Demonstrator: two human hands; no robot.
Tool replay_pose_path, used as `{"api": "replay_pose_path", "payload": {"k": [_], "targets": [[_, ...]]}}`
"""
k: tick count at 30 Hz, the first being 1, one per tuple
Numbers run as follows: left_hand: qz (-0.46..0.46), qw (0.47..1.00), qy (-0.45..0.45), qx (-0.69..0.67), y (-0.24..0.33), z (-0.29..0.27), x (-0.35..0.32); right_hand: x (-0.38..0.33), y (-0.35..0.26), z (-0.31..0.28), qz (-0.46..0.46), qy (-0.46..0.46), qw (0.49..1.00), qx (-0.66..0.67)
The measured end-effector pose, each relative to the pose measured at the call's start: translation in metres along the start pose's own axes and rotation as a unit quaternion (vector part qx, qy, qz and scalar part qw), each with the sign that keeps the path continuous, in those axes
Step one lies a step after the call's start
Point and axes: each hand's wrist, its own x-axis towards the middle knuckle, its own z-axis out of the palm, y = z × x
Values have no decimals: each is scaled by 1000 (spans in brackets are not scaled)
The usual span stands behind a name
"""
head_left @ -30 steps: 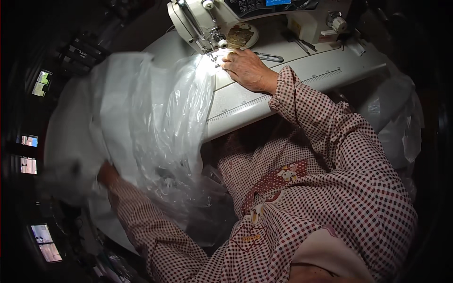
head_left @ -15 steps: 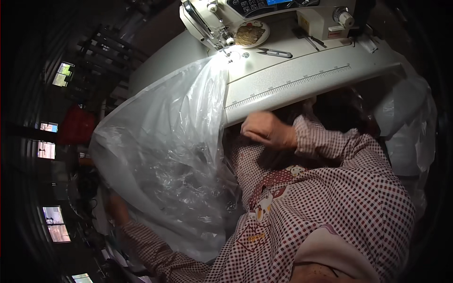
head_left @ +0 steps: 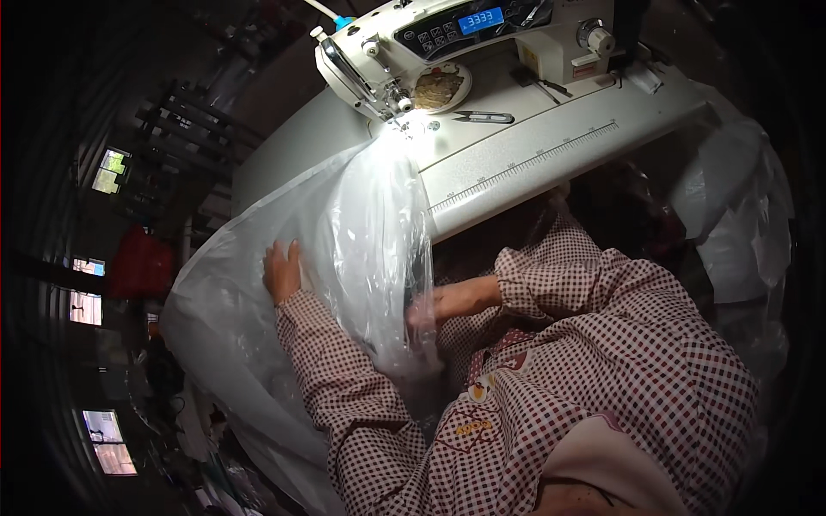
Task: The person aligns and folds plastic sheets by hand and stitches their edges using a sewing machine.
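Observation:
A large translucent plastic sheet (head_left: 249,370) hangs from the lit needle area of a white sewing machine (head_left: 357,73) down over the table edge to my left. My left hand (head_left: 282,272) lies on the sheet with its fingers stretched and apart, holding nothing. At the gathered right side of the sheet, my right hand (head_left: 443,303) touches the plastic. Its fingertips are blurred and partly behind the film, so their grip cannot be made out.
Thread snips (head_left: 484,117) lie on the machine bed near a round dish (head_left: 460,92) of yellowish bits. A small dark tool (head_left: 551,90) rests farther right. A printed ruler runs along the table's front edge (head_left: 525,202). More clear plastic (head_left: 736,224) hangs at the right.
My left hand has come in from the far left edge of the sheet onto its middle. My right hand has moved down and left to the plastic, which is now more gathered.

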Motion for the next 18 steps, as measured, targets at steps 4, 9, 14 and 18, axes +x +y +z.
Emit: {"api": "replay_pose_path", "payload": {"k": [4, 9, 14, 18], "targets": [[-34, 999, 16, 13, -45, 10, -1, 0, 28, 8, -87, 109, 989, 48], [-124, 992, -4, -9, -92, 8, 3, 12, -2, 41, -10, -89, 996, -26], [-158, 987, -25, 27, -121, 6, 3, -9, 25, 26, 55, 37, 995, 69], [-150, 980, -125, 32, -95, -20, 13, -10, 3, 18, -53, 176, 983, 19]]}}
